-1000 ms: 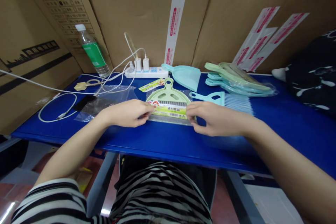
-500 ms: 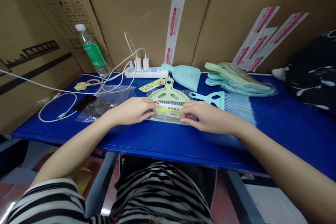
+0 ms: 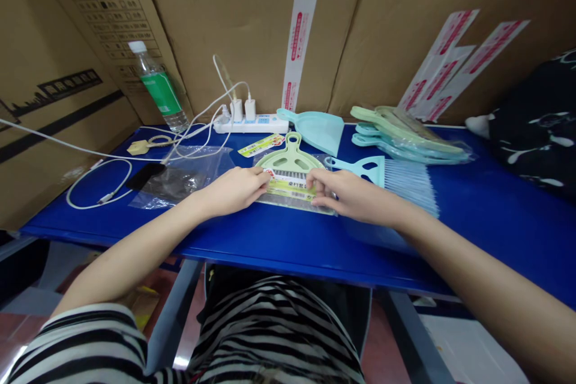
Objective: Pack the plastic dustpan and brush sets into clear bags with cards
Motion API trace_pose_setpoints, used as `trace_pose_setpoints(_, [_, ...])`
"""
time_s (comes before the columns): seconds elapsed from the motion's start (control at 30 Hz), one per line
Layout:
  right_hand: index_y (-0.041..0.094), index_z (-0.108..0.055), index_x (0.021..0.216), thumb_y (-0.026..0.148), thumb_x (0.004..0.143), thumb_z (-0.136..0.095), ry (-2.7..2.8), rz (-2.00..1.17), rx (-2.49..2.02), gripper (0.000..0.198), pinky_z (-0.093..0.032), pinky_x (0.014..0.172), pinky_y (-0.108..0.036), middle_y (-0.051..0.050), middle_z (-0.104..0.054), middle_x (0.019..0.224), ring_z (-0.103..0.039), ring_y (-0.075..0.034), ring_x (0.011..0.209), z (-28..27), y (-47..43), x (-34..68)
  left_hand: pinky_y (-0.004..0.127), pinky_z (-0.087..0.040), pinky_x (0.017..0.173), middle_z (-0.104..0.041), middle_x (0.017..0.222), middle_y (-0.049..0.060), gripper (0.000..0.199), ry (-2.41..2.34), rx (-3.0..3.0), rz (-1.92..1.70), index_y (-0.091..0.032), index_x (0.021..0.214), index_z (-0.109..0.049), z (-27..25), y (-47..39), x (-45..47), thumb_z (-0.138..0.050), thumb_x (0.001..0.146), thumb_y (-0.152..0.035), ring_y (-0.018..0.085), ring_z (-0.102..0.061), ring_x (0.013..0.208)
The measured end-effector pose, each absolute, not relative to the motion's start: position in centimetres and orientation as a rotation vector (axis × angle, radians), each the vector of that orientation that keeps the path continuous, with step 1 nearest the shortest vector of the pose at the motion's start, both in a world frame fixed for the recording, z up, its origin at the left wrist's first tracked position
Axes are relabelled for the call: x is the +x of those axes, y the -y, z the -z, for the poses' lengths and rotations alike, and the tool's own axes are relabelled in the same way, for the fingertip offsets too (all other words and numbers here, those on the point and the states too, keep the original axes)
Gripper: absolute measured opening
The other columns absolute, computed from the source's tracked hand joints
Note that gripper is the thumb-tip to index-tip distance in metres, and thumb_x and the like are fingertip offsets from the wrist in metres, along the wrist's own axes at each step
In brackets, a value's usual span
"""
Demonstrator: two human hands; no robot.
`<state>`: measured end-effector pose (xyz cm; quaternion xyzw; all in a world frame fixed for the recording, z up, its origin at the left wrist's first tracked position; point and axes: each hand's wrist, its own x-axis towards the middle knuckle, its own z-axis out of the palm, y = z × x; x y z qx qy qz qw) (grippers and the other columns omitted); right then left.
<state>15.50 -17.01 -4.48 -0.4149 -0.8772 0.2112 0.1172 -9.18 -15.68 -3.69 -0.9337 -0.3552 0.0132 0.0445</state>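
Note:
A pale green dustpan set (image 3: 290, 163) lies flat in a clear plastic bag with a yellow-green label card (image 3: 290, 187) on the blue table (image 3: 279, 240). My left hand (image 3: 234, 190) pinches the bag's left edge beside the label. My right hand (image 3: 348, 195) presses its fingers on the label's right part and the bag's right edge. Just right of the bag lies a light blue brush (image 3: 391, 177) with its bristles pointing right, partly behind my right hand.
A light blue dustpan (image 3: 317, 129) and a stack of bagged sets (image 3: 405, 135) lie behind. Empty clear bags (image 3: 182, 174) over a dark phone (image 3: 144, 176), white cables (image 3: 99, 183), a power strip (image 3: 252, 125) and a water bottle (image 3: 158, 89) sit left. Cardboard boxes (image 3: 252, 18) wall the back.
Both hands slid inward and slightly away along the bag. The right fingers now rest on the label, and the bagged set has shifted a little farther from me.

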Motion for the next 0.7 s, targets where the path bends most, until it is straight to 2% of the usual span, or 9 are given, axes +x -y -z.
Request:
trace_pose_setpoints(0.13, [0.020,-0.046,0.100,0.014,0.084,-0.049,2.565,-0.600,-1.173,0.018,-0.042,0.067,-0.031,-0.003,-0.059,0.081,-0.056,-0.019,0.073,4.6,17.2,15.8,0.030,-0.050,0.062,-0.065,0.092,0.009,0.020,1.151,-2.790,0.033,-0.013,0.101,-0.060,3.8,15.8,-9.1,-0.042,0.093,-0.011,0.020,-0.064,0.075])
trace_pose_setpoints(0.3, [0.020,-0.046,0.102,0.008,0.081,-0.043,2.581,-0.498,-1.175,0.025,-0.043,0.069,-0.032,-0.005,-0.056,0.083,-0.054,-0.021,0.077,4.9,17.5,15.6,0.034,-0.052,0.079,-0.065,0.098,0.009,0.028,0.839,-2.787,0.136,-0.016,0.100,-0.064,4.0,15.3,-9.6,-0.042,0.088,-0.003,0.023,-0.060,0.096])
trace_pose_setpoints(0.5, [0.021,-0.048,0.101,0.004,0.073,-0.043,2.516,-0.286,-1.218,0.033,-0.042,0.071,-0.034,-0.003,-0.056,0.078,-0.053,-0.021,0.072,5.4,17.8,15.4,0.030,-0.051,0.083,-0.063,0.105,0.006,0.052,0.700,-2.838,-0.025,-0.022,0.127,-0.060,4.0,15.3,-9.4,-0.039,0.087,0.004,0.019,-0.062,0.094])
trace_pose_setpoints(0.63, [0.018,-0.053,0.106,-0.001,0.067,-0.042,2.476,-0.143,-1.255,0.045,-0.041,0.068,-0.032,-0.006,-0.061,0.084,-0.055,-0.020,0.071,5.5,17.7,15.7,0.028,-0.050,0.081,-0.060,0.100,0.005,0.056,0.764,-2.829,-0.117,-0.028,0.135,-0.056,3.9,15.5,-9.2,-0.039,0.091,0.001,0.017,-0.061,0.091])
trace_pose_setpoints(0.7, [0.017,-0.058,0.107,-0.002,0.069,-0.041,2.528,-0.027,-1.190,0.046,-0.040,0.072,-0.034,-0.009,-0.064,0.090,-0.057,-0.021,0.075,5.4,17.7,15.6,0.028,-0.050,0.081,-0.059,0.099,0.004,0.057,0.764,-2.841,-0.114,-0.029,0.138,-0.054,3.9,15.5,-9.2,-0.038,0.092,0.000,0.017,-0.060,0.091])
